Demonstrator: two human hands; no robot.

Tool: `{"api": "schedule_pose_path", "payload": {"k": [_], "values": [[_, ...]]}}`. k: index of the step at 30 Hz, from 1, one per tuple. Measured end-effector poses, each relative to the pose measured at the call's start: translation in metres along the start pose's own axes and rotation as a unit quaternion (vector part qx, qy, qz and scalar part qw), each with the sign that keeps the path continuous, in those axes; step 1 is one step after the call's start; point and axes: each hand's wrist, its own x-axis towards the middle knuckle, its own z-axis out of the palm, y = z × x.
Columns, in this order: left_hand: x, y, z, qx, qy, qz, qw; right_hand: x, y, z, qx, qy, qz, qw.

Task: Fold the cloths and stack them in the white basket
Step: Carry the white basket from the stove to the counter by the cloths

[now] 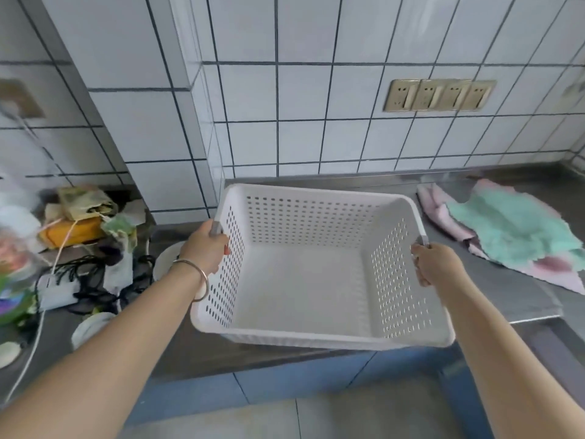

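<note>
- Wall [316,90] of glossy white square tiles with dark grout, and a row of four gold-ish sockets [438,95] set into it. No readable writing anywhere.
- Grey brushed-metal desk [506,296] runs along under it.
- White perforated plastic basket [304,270], rectangular with rounded corners and nothing inside, is held over the desk's front edge.
- Fluffy mint-green and pink cloths [512,229] lie rumpled and unfolded on the desk, right of the basket.
- Left hand [205,248], thin metal bangle [196,280] on its wrist, has fingers curled round the basket's left rim.
- Right hand [437,264] grips the right rim the same way.

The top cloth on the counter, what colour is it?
Mint green top cloth, lying over pink ones; the head view shows it.
</note>
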Motion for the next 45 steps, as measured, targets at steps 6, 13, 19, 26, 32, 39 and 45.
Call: {"api": "schedule_pose_path", "payload": {"k": [6,13,19,26,32,39,45], "values": [[0.076,0.008,0.018,0.039,0.013,0.006,0.999,0.065,-0.036,0.03,-0.013,-0.026,0.015,0.999],[0.185,0.018,0.039,0.063,-0.01,0.009,0.998,0.132,-0.084,0.064,0.031,-0.069,0.075,0.994],[0.253,0.036,0.044,0.106,0.025,0.014,0.994,0.204,-0.122,0.093,0.037,-0.067,0.07,0.995],[0.294,0.042,0.045,0.155,0.073,0.0,0.985,0.258,-0.157,0.125,0.038,-0.127,0.055,0.99],[0.304,0.051,0.04,0.256,0.098,-0.026,0.961,0.284,-0.174,0.15,0.01,-0.168,0.037,0.985],[0.305,0.058,0.045,0.305,0.134,-0.037,0.942,0.292,-0.179,0.16,-0.067,-0.138,0.001,0.988],[0.303,0.063,0.052,0.307,0.166,-0.028,0.937,0.302,-0.183,0.166,-0.127,-0.131,-0.007,0.983]]}}
